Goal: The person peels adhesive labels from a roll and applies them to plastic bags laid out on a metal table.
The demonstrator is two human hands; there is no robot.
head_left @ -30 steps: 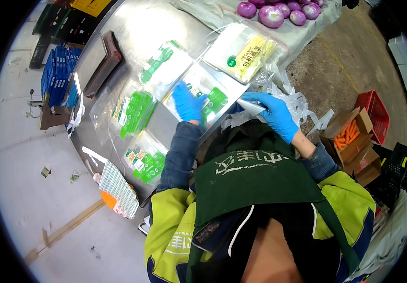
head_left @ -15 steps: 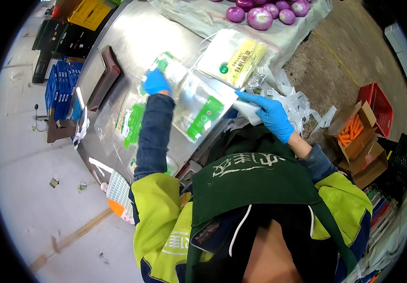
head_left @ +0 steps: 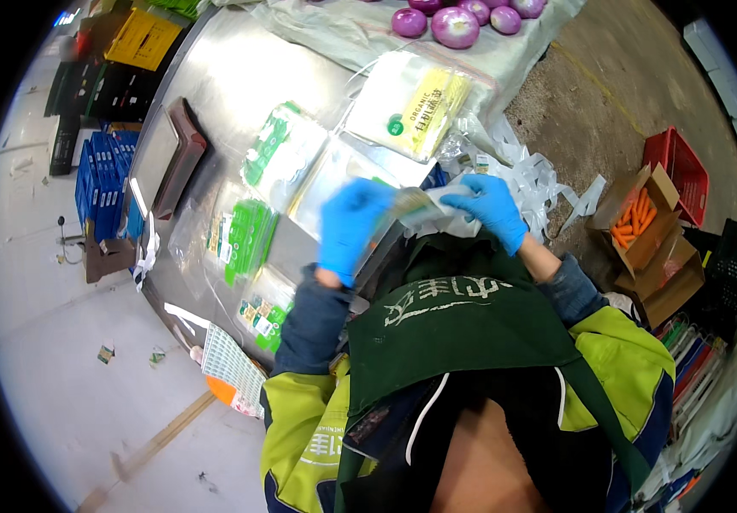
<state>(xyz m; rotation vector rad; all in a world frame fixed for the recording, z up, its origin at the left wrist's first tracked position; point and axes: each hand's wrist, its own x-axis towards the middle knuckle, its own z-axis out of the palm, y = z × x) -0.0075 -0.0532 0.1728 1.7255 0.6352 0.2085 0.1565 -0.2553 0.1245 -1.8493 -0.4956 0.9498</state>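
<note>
My right hand (head_left: 490, 210), in a blue glove, has its fingers closed on a crumpled clear plastic bag (head_left: 447, 215) in front of the dark green apron. My left hand (head_left: 354, 229), gloved alike, is smeared by motion at the bag's left end; its grip does not show. Behind the hands lies a stack of clear bags with a yellow printed band (head_left: 424, 107). Clear bags with green bands (head_left: 281, 150) lie farther left on the metal table (head_left: 223, 73). Nearer me are more green-printed bags (head_left: 249, 238) and a small pile of them (head_left: 264, 312).
Purple onions (head_left: 454, 27) rest on a pale sheet at the far end. White plastic strips (head_left: 527, 171) hang off the right edge. A brown-rimmed tray or scale (head_left: 182, 158) is at the left. Carrots (head_left: 633, 218) fill a cardboard box beside a red crate (head_left: 678, 175).
My left hand has come back from the green-banded bags toward my right hand. A blurred stretch of plastic now lies between the hands. My right hand has shifted only slightly.
</note>
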